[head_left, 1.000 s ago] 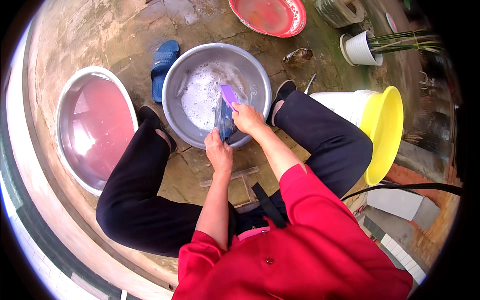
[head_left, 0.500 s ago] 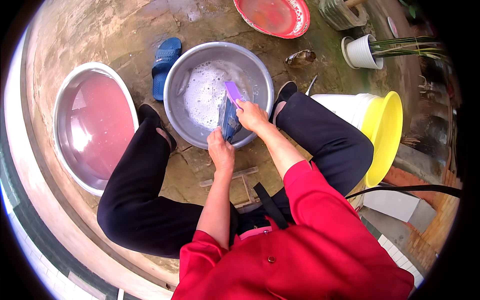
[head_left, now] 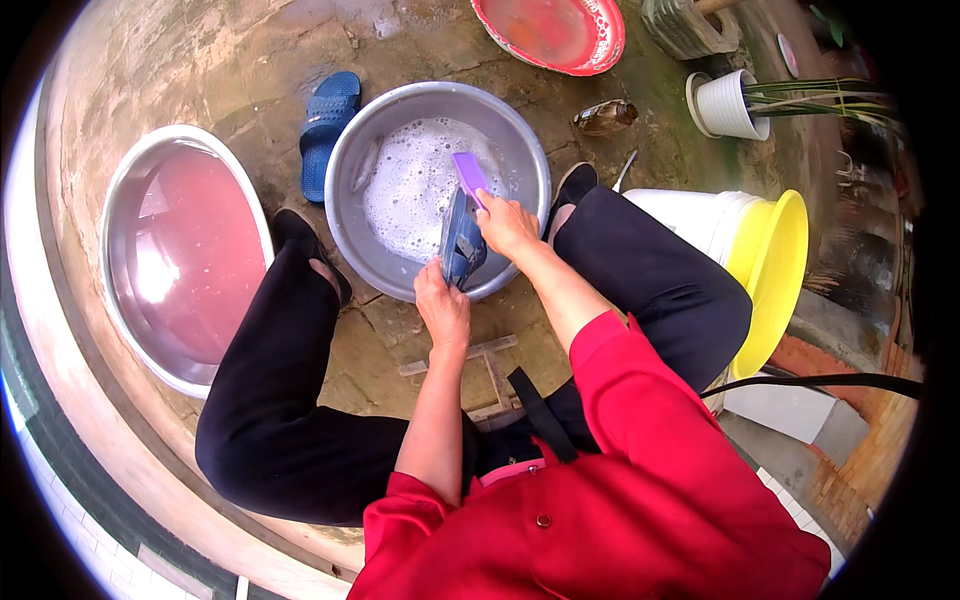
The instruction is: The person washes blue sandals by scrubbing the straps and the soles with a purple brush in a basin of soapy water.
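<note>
My left hand [head_left: 443, 308] is closed on the near end of a blue slipper [head_left: 463, 245], tilted on its side over the near rim of a grey metal basin [head_left: 345, 232]. My right hand [head_left: 508, 226] grips a purple brush [head_left: 470, 176], whose head lies at the slipper's far end; its bristles are hidden from view. White suds [head_left: 405, 190] float on the water in the basin. On the wet floor, just left of the basin, lies another blue slipper [head_left: 322, 135].
A metal tub [head_left: 112, 250] of pinkish water stands at left. Beyond the basin are a red patterned basin [head_left: 610, 40] and a brown bottle [head_left: 606, 118]. A white bucket [head_left: 680, 215], a yellow basin [head_left: 775, 280] and a white plant pot [head_left: 735, 105] stand at right.
The brush has shifted slightly along the slipper, and the slipper has turned a little, showing more of its strap. Both hands keep their hold.
</note>
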{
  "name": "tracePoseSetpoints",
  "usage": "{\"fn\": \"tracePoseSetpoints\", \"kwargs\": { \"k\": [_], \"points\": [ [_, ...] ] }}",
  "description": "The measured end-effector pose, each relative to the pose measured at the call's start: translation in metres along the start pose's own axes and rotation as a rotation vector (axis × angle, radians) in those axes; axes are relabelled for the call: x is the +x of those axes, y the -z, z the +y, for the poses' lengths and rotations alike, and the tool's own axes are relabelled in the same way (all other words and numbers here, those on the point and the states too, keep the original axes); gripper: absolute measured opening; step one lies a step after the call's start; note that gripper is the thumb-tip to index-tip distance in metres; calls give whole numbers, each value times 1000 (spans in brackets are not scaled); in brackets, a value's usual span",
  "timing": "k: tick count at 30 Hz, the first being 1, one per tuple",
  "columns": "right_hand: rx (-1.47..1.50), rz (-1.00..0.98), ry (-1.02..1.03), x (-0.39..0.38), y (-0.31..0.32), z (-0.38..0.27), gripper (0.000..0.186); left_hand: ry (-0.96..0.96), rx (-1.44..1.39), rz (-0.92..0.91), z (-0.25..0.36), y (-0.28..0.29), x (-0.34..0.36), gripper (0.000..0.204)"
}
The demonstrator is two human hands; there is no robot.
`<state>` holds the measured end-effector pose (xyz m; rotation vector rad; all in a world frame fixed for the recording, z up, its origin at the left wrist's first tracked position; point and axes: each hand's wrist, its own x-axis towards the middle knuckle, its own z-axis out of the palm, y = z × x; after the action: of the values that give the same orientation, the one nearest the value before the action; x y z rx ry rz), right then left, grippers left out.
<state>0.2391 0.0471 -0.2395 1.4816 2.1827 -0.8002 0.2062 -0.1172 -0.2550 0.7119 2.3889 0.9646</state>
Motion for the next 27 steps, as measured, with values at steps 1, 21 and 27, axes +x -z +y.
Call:
{"fn": "tracePoseSetpoints", "kwargs": {
  "k": [1,21,27],
  "points": [
    [-18,5,67,15,3,3,45,10,-7,7,-2,4,0,46],
    [192,-79,92,36,-75,28,72,114,-46,87,6,22,10,44],
    [467,8,120,14,-22,29,45,34,-11,84,-3,11,9,46]
  ]
}}
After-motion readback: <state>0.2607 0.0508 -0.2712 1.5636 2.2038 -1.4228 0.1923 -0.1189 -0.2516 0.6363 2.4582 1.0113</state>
